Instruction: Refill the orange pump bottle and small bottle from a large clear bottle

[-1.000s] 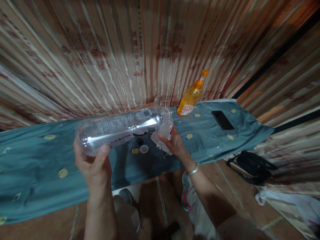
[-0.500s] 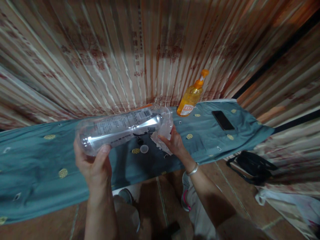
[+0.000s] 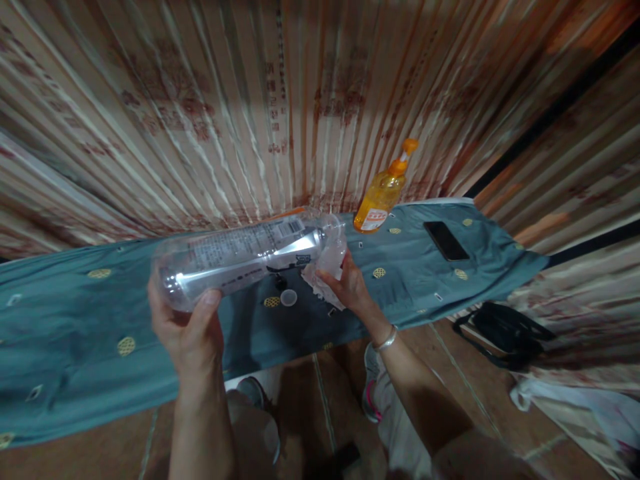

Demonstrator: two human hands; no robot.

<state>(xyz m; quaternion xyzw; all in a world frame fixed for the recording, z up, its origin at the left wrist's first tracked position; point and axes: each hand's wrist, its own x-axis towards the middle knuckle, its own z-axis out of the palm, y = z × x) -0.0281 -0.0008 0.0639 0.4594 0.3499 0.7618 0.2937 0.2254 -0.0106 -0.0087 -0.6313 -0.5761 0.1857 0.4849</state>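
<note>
A large clear plastic bottle [image 3: 250, 257] with a silver label lies almost level in the air above the cloth-covered table. My left hand [image 3: 187, 327] is wrapped round its base, thumb on the near side. At the other end, my right hand [image 3: 350, 287] grips a crumpled whitish tissue [image 3: 323, 283], held against the bottle's shoulder and neck. The tissue and fingers partly hide the neck. Below the bottle, a small round translucent cap [image 3: 289, 298] rests on the cloth, beside a small dark item [image 3: 281, 283] that I cannot make out.
A yellow pump bottle [image 3: 379, 200] stands at the table's back, with a black phone [image 3: 446, 241] to its right. Green patterned cloth [image 3: 90, 333] covers the table. Behind hangs a pleated curtain [image 3: 225, 120]. A black bag [image 3: 505, 333] lies at the lower right.
</note>
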